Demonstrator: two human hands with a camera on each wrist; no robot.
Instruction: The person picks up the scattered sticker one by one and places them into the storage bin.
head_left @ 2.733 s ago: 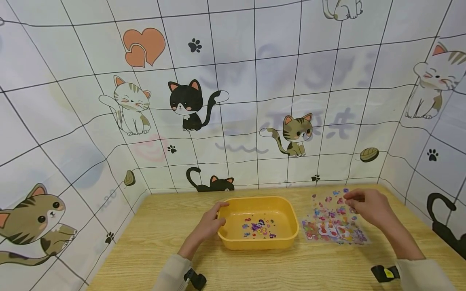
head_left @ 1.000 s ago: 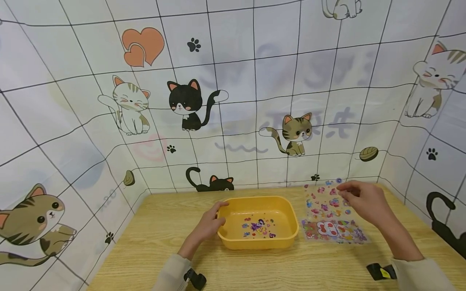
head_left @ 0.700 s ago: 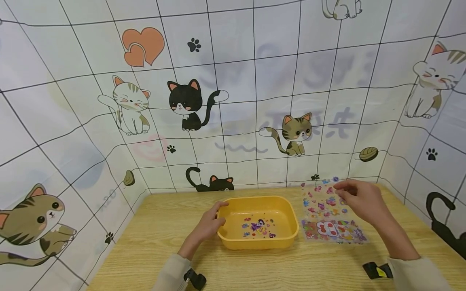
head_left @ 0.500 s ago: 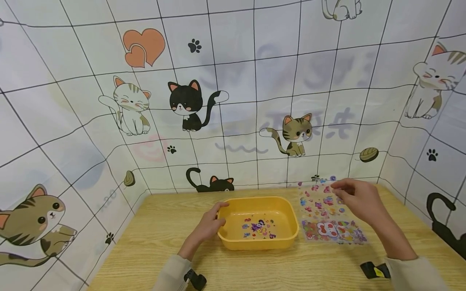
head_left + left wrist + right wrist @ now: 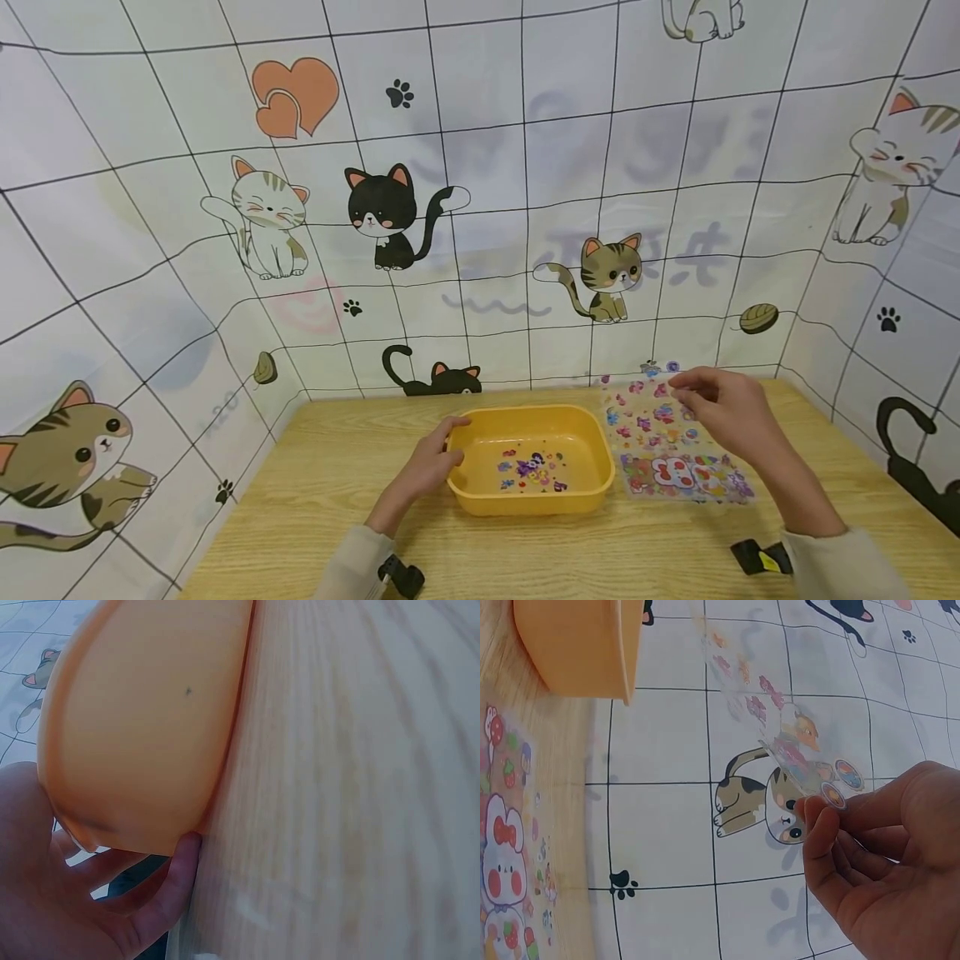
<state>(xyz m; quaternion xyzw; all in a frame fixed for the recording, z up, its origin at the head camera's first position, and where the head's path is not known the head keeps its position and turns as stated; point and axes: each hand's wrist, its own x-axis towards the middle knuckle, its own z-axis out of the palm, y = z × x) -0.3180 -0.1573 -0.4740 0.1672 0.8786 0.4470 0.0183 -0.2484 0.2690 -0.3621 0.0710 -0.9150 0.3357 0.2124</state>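
My left hand (image 5: pixel 426 462) grips the left end of a yellow plastic basin (image 5: pixel 532 503), thumb at the rim. In the left wrist view, its fingers (image 5: pixel 184 870) press the basin's outer wall. Small colourful stickers or cut-outs (image 5: pixel 534 467) lie on the basin floor. To the basin's right, my right hand (image 5: pixel 731 412) pinches a clear sticker sheet (image 5: pixel 643 424) between thumb and fingertips, by its right edge. That sheet is raised off the table and tilted; the right wrist view shows it nearly edge-on. Below it a second sticker sheet (image 5: pixel 675 475), with a white bunny, lies flat on the table.
The wooden table (image 5: pixel 337 500) meets a cloth backdrop (image 5: pixel 495 250) with a grid and cartoon cats at the back and sides. Black straps with small devices (image 5: pixel 761 557) are on both wrists, near the sleeves.
My right hand has lifted the clear sticker sheet up from over the bunny sheet and carried it left, toward the basin. The left hand and basin have stayed in place.
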